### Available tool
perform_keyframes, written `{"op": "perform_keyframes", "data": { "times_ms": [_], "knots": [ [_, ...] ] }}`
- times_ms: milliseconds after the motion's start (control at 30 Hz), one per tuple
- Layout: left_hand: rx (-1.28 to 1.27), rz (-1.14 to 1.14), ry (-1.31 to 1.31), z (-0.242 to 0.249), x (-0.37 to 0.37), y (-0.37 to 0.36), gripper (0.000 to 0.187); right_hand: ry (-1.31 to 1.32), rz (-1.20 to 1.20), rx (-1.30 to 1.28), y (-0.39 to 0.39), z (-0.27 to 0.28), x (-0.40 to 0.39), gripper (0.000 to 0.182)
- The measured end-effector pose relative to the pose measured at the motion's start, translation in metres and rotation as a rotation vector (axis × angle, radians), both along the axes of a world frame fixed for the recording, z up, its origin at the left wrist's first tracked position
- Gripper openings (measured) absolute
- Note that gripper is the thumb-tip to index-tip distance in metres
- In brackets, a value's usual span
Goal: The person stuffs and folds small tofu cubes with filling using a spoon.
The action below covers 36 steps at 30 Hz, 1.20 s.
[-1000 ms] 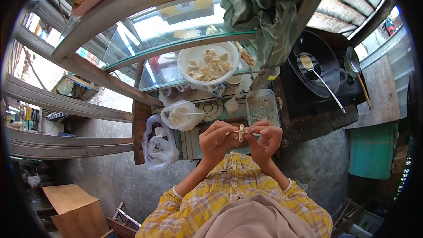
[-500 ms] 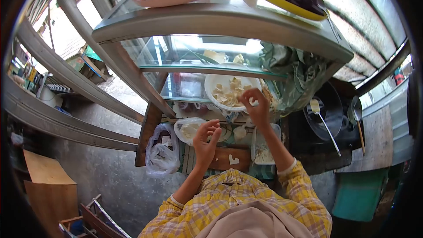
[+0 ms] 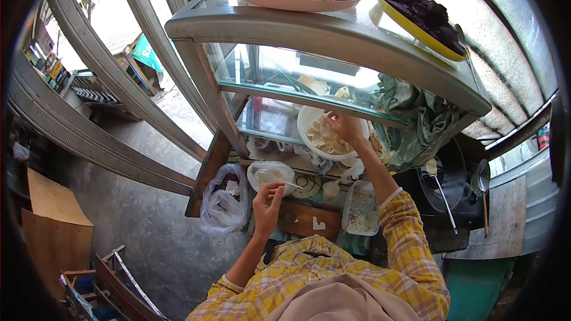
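Observation:
My right hand (image 3: 345, 126) reaches into the white bowl (image 3: 306, 120) on the lower shelf of the glass case, over several pale folded pieces (image 3: 322, 138). Its fingertips are bent together, and whatever they may hold is hidden. My left hand (image 3: 269, 202) is lower, in front of a clear container (image 3: 270, 173) lined with plastic. Its thumb and fingers pinch a thin pale stick (image 3: 292, 185) that points to the right. Below lies a brown board (image 3: 303, 220), with a clear tray (image 3: 360, 209) holding white crumbly stuff to its right.
On top of the case (image 3: 333, 31) stand a pink plate (image 3: 297, 1) of fried pieces and a yellow plate (image 3: 416, 28) of dark pieces. A plastic bag (image 3: 223, 208) hangs at the left. At the right is a black pan (image 3: 441, 178) with a spatula (image 3: 442, 195).
The view has shifted, moving the scene mostly rightward. My right hand has gone from the bowl's front edge further into it. My left hand's fingers have closed, and a thin stick now shows there.

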<state>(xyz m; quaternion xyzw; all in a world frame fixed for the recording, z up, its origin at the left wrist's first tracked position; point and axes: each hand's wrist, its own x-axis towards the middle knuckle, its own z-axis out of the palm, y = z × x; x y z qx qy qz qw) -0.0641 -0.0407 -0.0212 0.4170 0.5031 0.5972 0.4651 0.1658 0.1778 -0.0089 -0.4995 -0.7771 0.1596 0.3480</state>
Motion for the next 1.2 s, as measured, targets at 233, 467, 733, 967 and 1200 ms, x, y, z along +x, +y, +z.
{"op": "perform_keyframes", "data": {
  "times_ms": [233,467,733,967,1200],
  "knots": [
    [0.179,-0.073,0.347,0.015,-0.003,0.054,0.014,-0.014,-0.048,0.078,-0.031,0.027,0.001,0.017],
    [0.389,-0.055,0.892,-0.006,0.001,0.223,0.018,-0.029,0.064,0.132,-0.067,0.056,-0.017,0.012],
    [0.477,-0.158,1.346,-0.048,0.011,0.321,0.012,0.058,0.054,-0.200,-0.065,0.068,-0.008,0.019],
    [0.523,-0.074,1.221,-0.086,-0.013,0.337,0.011,-0.091,0.021,0.095,-0.010,0.046,-0.021,0.021],
    [0.678,0.088,1.218,-0.043,-0.030,0.300,0.006,-0.415,0.094,0.070,0.069,-0.005,-0.045,0.016]
  ]
}}
